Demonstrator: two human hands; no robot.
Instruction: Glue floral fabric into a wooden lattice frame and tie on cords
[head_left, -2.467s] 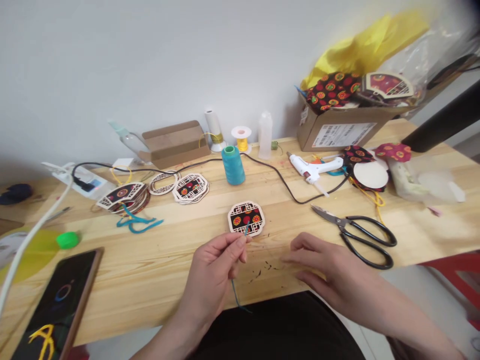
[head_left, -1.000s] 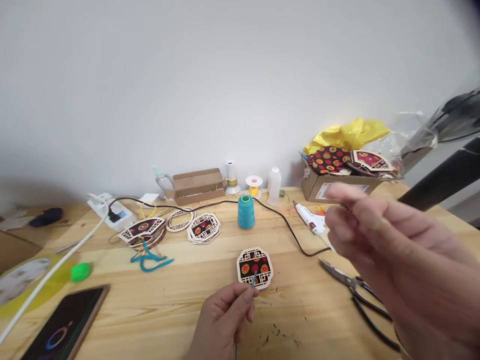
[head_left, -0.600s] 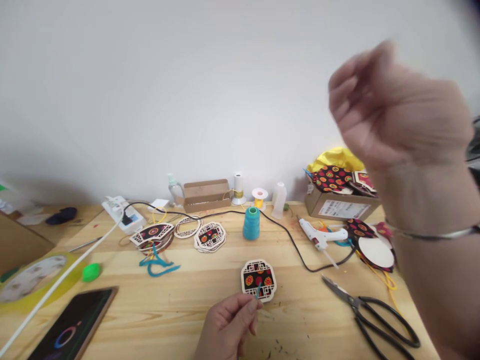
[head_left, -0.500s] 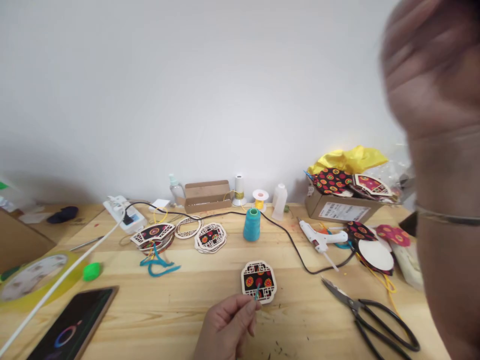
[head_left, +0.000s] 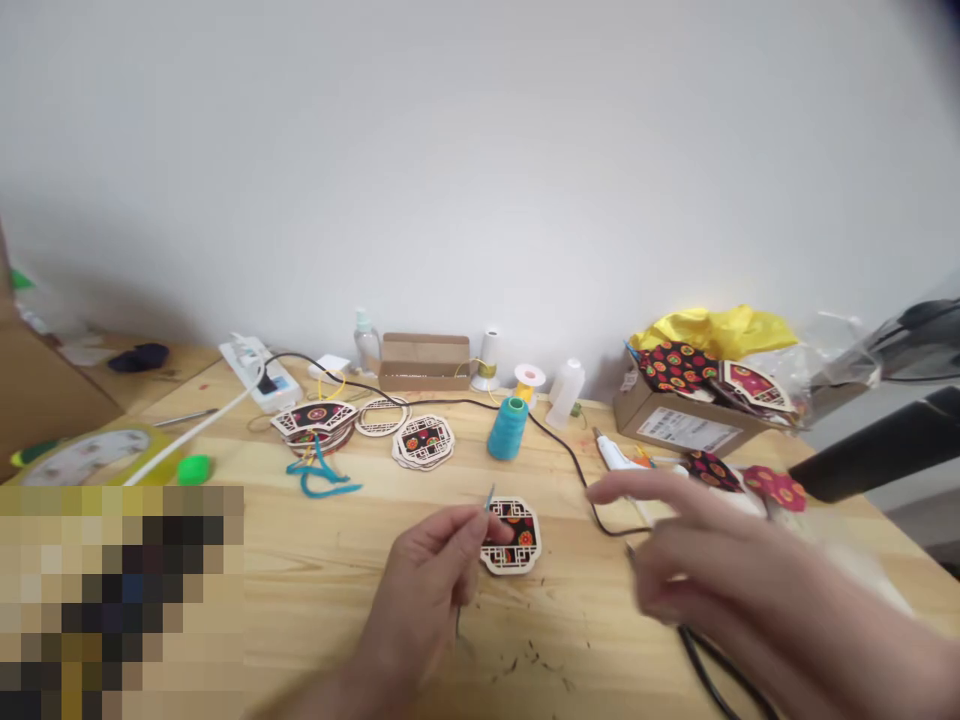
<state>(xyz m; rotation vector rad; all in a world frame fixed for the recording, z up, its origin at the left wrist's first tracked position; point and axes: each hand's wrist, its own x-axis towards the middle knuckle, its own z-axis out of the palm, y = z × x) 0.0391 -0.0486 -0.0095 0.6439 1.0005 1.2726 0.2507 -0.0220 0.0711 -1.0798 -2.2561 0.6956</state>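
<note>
Fronting a pale wall (head_left: 465, 180), the wooden table (head_left: 300, 600) holds clutter.

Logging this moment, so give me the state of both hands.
Left hand: closed, pinching a thin blue cord.
Right hand: partly open, blurred; whether it holds anything cannot be told.
</note>
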